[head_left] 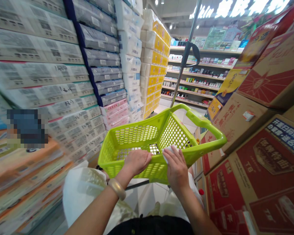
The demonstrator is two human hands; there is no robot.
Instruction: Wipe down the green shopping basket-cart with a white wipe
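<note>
At centre frame: a lime-green basket [147,137] is seen tilted, its handle [205,122] toward 2 o'clock.
Left hand [137,161]: curled over the near rim of the basket, wrist ringed by a bracelet [117,188].
Right hand [177,169]: closed on a white cloth [167,150], pressed against the basket wall at 12 o'clock of the hand.
At 9 o'clock: stacked tissue packs [63,81] are shown.
At 3 o'clock: red cartons [264,169] are piled.
At 12 o'clock: store shelves [198,75] are visible, well apart.
</note>
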